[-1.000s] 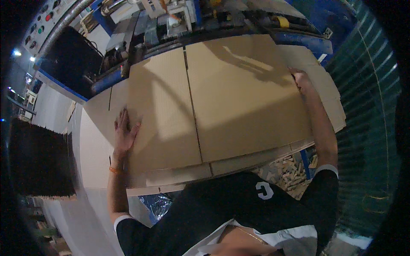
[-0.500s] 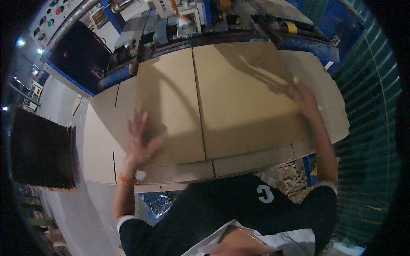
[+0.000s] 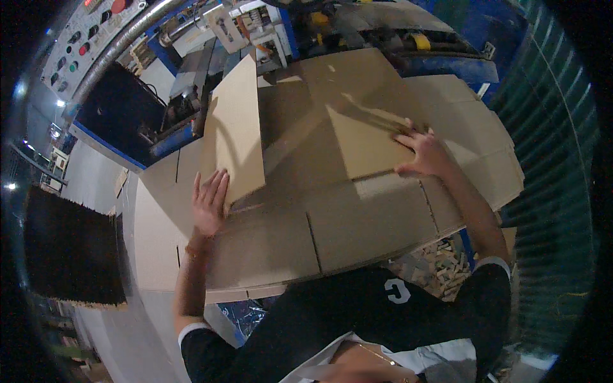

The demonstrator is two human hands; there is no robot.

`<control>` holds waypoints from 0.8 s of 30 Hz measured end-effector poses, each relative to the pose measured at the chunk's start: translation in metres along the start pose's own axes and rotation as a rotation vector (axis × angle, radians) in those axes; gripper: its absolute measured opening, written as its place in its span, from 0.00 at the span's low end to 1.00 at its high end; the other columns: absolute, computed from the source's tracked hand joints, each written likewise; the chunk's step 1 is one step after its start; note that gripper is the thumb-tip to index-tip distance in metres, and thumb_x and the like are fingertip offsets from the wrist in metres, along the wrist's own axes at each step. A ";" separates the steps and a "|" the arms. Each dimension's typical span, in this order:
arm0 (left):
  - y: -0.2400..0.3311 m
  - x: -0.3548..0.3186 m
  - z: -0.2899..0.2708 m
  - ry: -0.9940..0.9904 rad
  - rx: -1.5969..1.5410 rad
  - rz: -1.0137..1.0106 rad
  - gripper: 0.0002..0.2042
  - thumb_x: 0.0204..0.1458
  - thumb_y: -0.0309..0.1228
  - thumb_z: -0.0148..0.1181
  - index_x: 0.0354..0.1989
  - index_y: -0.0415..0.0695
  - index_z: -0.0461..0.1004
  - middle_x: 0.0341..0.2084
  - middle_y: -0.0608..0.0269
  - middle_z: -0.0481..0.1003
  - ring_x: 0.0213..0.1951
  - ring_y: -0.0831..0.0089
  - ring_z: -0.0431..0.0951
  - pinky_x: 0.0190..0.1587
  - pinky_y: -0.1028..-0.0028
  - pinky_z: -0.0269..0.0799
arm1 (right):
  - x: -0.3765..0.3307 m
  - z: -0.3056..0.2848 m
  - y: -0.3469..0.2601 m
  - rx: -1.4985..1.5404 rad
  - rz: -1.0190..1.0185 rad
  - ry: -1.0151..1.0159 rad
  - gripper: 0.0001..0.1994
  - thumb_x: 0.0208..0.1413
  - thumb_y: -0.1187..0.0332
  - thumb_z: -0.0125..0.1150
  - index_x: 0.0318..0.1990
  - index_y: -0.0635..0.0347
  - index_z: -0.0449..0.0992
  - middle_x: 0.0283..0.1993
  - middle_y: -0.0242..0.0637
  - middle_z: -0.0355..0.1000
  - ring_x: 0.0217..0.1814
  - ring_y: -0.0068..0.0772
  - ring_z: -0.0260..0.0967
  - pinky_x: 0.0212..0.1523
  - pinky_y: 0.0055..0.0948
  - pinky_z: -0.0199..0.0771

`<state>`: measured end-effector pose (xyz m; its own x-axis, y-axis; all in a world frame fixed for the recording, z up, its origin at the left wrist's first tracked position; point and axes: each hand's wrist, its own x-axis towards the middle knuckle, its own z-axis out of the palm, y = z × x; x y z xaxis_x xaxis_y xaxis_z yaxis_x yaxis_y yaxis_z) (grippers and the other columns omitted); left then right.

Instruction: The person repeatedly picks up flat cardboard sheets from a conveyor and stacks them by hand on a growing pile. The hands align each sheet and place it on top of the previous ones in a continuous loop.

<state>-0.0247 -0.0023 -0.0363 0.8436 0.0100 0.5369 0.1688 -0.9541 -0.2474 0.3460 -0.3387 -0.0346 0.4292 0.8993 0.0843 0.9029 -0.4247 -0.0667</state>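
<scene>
A brown corrugated cardboard sheet (image 3: 378, 142) lies on top of a stack of larger slotted cardboard sheets (image 3: 364, 210). Its left panel (image 3: 237, 131) is tilted up along a crease, while the right part rests lower down. Against the left panel's near left edge, my left hand (image 3: 211, 203) presses with straight fingers; it is open. My right hand (image 3: 426, 153) is also open, its fingers stretched over the sheet's right edge near the close corner. Shadows of the arms fall across the cardboard. The far edge of the sheet reaches the machine's front.
Ahead is a machine with rollers and a blue frame (image 3: 447, 69). A button panel (image 3: 83, 45) sits at the far left, beside a metal pipe. Green corrugated metal (image 3: 552, 191) stands on the right. Cardboard scraps (image 3: 437, 268) lie below the stack's near edge, and a dark bristly block (image 3: 73, 246) is at left.
The top sheet has shifted away from me toward the machine, and its left panel has risen from flat to tilted. My right hand has moved left; my left hand has stayed near the left edge.
</scene>
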 end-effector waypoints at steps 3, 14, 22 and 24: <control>-0.016 0.025 0.032 0.028 0.038 0.050 0.22 0.50 0.34 0.47 0.55 0.44 0.64 0.52 0.59 0.66 0.53 0.64 0.67 0.62 0.52 0.48 | 0.032 0.011 0.023 0.028 0.008 0.117 0.39 0.37 0.39 0.59 0.58 0.46 0.63 0.59 0.41 0.60 0.62 0.44 0.55 0.63 0.45 0.46; -0.026 0.053 0.022 0.055 0.172 -0.475 0.35 0.39 0.38 0.66 0.58 0.43 0.58 0.52 0.52 0.65 0.55 0.54 0.62 0.56 0.58 0.57 | 0.023 0.018 0.010 -0.081 0.322 0.315 0.24 0.49 0.53 0.54 0.53 0.51 0.66 0.57 0.40 0.61 0.60 0.46 0.55 0.56 0.44 0.57; -0.023 -0.210 -0.084 -0.022 0.508 -1.503 0.30 0.48 0.49 0.56 0.51 0.36 0.66 0.44 0.43 0.70 0.42 0.56 0.72 0.48 0.64 0.66 | -0.186 0.028 0.045 -0.284 1.177 0.489 0.32 0.52 0.45 0.48 0.56 0.63 0.63 0.58 0.51 0.60 0.64 0.52 0.50 0.63 0.48 0.45; -0.019 -0.241 -0.070 0.015 0.421 -1.580 0.28 0.49 0.48 0.54 0.52 0.36 0.65 0.45 0.44 0.69 0.44 0.56 0.71 0.49 0.63 0.65 | -0.190 0.044 0.047 -0.286 1.161 0.404 0.32 0.53 0.45 0.47 0.56 0.63 0.63 0.59 0.53 0.59 0.66 0.52 0.48 0.64 0.49 0.42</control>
<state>-0.2664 -0.0075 -0.1047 -0.2966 0.8357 0.4622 0.9308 0.1448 0.3355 0.3057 -0.5254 -0.0973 0.9023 -0.0922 0.4212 -0.0584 -0.9940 -0.0924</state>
